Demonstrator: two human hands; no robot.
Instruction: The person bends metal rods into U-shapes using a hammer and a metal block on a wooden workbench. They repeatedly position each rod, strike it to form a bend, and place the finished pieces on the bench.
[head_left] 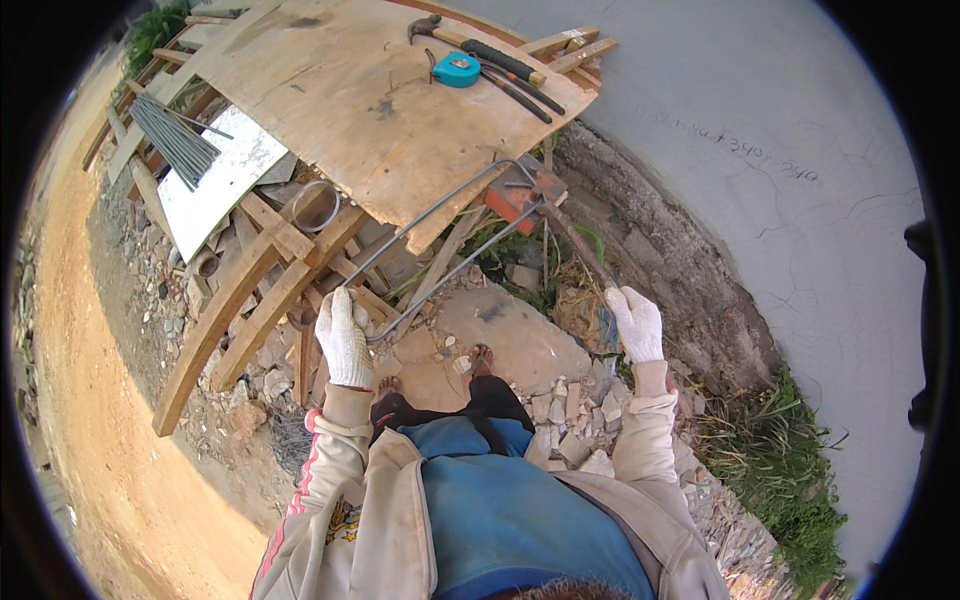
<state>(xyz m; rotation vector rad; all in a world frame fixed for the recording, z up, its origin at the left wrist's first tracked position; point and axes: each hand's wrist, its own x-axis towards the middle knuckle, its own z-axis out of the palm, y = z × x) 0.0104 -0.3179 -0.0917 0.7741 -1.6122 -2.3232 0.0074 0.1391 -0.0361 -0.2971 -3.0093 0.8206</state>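
Left grip (343, 340): mine, white knitted glove, fingers curled around the near end of the bent steel rod. Right grip (637, 323): mine, matching glove, clasped on the lower end of the rusty bar.

Bent steel rod (470, 261): thin, grey, formed into a long narrow loop; slants from my left grip up to the bending block, crossing the edge of the surface.

Rusty bar (580, 247): straight, brown; runs from the bending block down to my right grip.

Bending block (513, 205): orange-red, at the near right corner of the surface.

Surface (330, 110): stained plywood sheet, ragged near edge, raised on timbers.

On its far right part: claw hammer (500, 58), wooden handle with black wrapping; tape measure (457, 69), turquoise case, just beside the hammer; pincers (518, 98), dark handles, head partly hidden.

Left of the surface: white board (225, 165), lying flat; bundle of steel rods (178, 140), dark grey, partly on the board; wire ring (316, 207), pale, near the timber beams (220, 310).

Ground: broken rubble (575, 430) in front of me; green grass (780, 470), lower right.
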